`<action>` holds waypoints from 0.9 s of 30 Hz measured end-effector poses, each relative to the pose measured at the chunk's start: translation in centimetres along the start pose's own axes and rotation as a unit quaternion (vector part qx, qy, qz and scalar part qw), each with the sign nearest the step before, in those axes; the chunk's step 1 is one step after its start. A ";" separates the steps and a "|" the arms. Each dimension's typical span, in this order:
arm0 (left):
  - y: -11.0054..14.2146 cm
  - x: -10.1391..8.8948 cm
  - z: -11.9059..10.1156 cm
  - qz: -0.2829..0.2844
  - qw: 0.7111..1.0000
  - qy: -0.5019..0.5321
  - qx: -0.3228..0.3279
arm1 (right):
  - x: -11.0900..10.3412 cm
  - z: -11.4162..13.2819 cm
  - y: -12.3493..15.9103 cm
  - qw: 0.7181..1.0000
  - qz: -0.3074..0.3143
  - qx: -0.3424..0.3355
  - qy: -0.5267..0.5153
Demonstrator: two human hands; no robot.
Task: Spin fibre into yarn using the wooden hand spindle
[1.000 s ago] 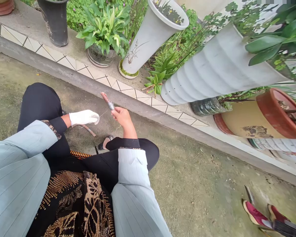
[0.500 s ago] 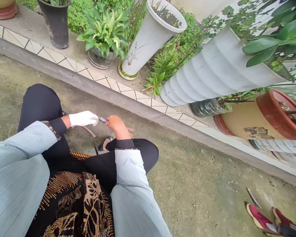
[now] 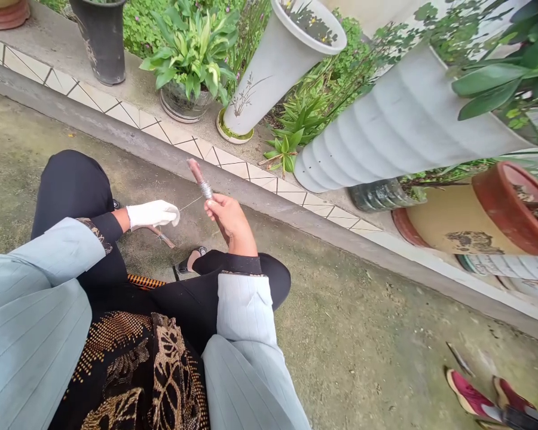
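Observation:
My right hand (image 3: 228, 216) is closed round the lower end of a reddish stick (image 3: 196, 171) that points up and away from me. A band of thin grey wire (image 3: 205, 190) is wound on the stick just above my fingers. One strand of that wire runs left to my left hand (image 3: 153, 214), which wears a white glove and is closed on the strand. A second brown stick (image 3: 164, 237) lies on the ground below the gloved hand. I sit with my knees apart on a concrete floor.
A tiled kerb (image 3: 233, 173) runs across in front of me. Behind it stand a black pot (image 3: 102, 37), a leafy plant in a glass pot (image 3: 189, 60), tall white planters (image 3: 275, 65) and a terracotta pot (image 3: 506, 209). Another person's red shoes (image 3: 468, 394) show at the lower right.
Half a second ago the stick was lowered and level against my gloved hand. My right hand has since swung it up and to the right, drawing the wire strand taut.

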State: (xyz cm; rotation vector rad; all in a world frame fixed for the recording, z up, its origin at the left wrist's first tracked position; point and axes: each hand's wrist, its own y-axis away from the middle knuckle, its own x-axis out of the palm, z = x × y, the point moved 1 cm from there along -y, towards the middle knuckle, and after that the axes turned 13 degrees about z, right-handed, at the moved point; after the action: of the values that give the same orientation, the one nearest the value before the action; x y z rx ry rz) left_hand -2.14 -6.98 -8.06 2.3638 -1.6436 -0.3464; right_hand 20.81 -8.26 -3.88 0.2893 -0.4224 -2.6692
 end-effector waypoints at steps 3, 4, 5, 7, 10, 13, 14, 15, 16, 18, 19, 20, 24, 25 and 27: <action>0.0 -0.1 -0.3 -0.005 0.997 -0.076 0.021 | -0.6 -0.8 -1.0 0.983 -0.076 0.073 0.152; 0.1 0.0 -0.5 -0.009 0.994 -0.105 0.031 | -0.6 -0.9 -1.3 0.967 -0.079 0.105 0.221; 0.1 0.0 -0.6 -0.015 0.991 -0.130 0.039 | -0.5 -0.9 -1.5 0.948 -0.074 0.133 0.279; 0.2 -0.1 -0.7 -0.020 0.985 -0.165 0.041 | -0.1 -0.9 -1.7 0.916 -0.058 0.171 0.357; 0.3 -0.2 -0.6 -0.019 0.978 -0.204 0.025 | 0.7 -1.0 -1.8 0.877 -0.015 0.212 0.431; 0.4 -0.3 -0.6 -0.021 0.969 -0.245 0.017 | 1.3 -1.3 -2.1 0.845 0.035 0.240 0.477; 0.4 -0.3 -0.6 -0.023 0.964 -0.265 0.013 | 1.6 -1.3 -2.2 0.836 0.056 0.249 0.485; 0.5 -0.3 -0.8 -0.026 0.956 -0.291 0.007 | 1.8 -1.4 -2.3 0.828 0.078 0.257 0.491; 0.6 -0.2 -0.9 -0.029 0.947 -0.321 -0.002 | 2.0 -1.4 -2.3 0.822 0.100 0.264 0.495; 0.8 -0.3 -1.3 -0.036 0.920 -0.389 -0.028 | 2.2 -1.2 -2.1 0.814 0.135 0.271 0.496; 0.9 -0.3 -1.5 -0.042 0.904 -0.423 -0.044 | 2.2 -1.1 -1.9 0.815 0.155 0.271 0.488; 1.0 -0.4 -1.7 -0.050 0.888 -0.452 -0.060 | 2.2 -1.0 -1.6 0.820 0.183 0.273 0.468; 1.4 -1.1 -1.6 -0.075 0.869 -0.482 -0.082 | 2.3 -0.8 -0.4 0.853 0.350 0.262 0.285; 1.4 -1.2 -1.5 -0.074 0.882 -0.460 -0.071 | 2.4 -0.6 -0.1 0.857 0.383 0.248 0.240; 1.2 -1.2 -0.8 -0.064 0.920 -0.385 -0.034 | 2.6 -0.2 0.4 0.865 0.429 0.198 0.169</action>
State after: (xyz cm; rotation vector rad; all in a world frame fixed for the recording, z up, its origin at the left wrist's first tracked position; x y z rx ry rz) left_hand -3.34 -6.22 -6.81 2.4308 -1.6901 -1.4894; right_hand 18.71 -9.76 -4.30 0.5290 -0.7661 -1.6064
